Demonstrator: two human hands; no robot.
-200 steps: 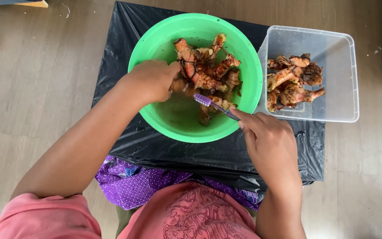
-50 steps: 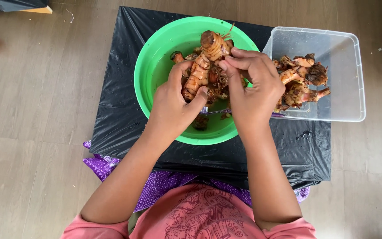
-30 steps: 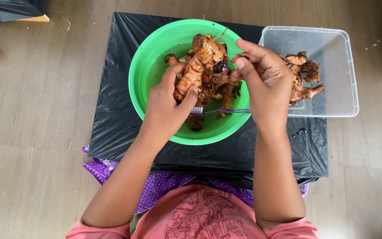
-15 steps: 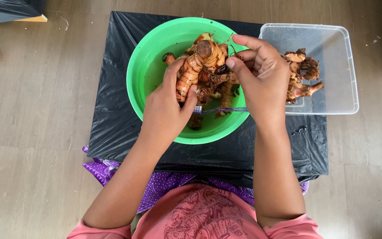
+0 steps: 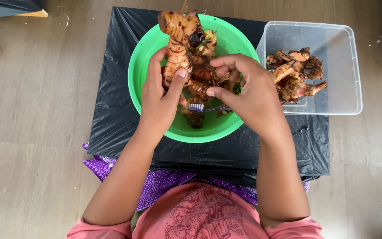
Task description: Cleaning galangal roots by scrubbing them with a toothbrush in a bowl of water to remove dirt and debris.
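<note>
Here, left hand [image 5: 160,95] clamped on a large orange-brown ringed root [image 5: 178,42], thumb and fingers wrapped around its lower end; root held upright above the green bowl [image 5: 147,71], upper end reaching past the rim at 12 o'clock. Right hand [image 5: 250,95] at 3 o'clock from the left, above the bowl's right half, fingers curled together, thumb tip pressed toward the forefinger; contents of that grip not discernible. Small brush with purple handle [image 5: 202,107] lying in the bowl under the right hand, bristle head just beside the left thumb. More roots [image 5: 202,77] piled inside the bowl beneath both hands. Clear plastic tub [image 5: 332,66] at 3 o'clock from the bowl, touching its rim, holding 1 cluster of similar roots [image 5: 295,75]. Both containers resting on black plastic sheet [image 5: 111,110] over a grey floor [image 5: 32,132].
</note>
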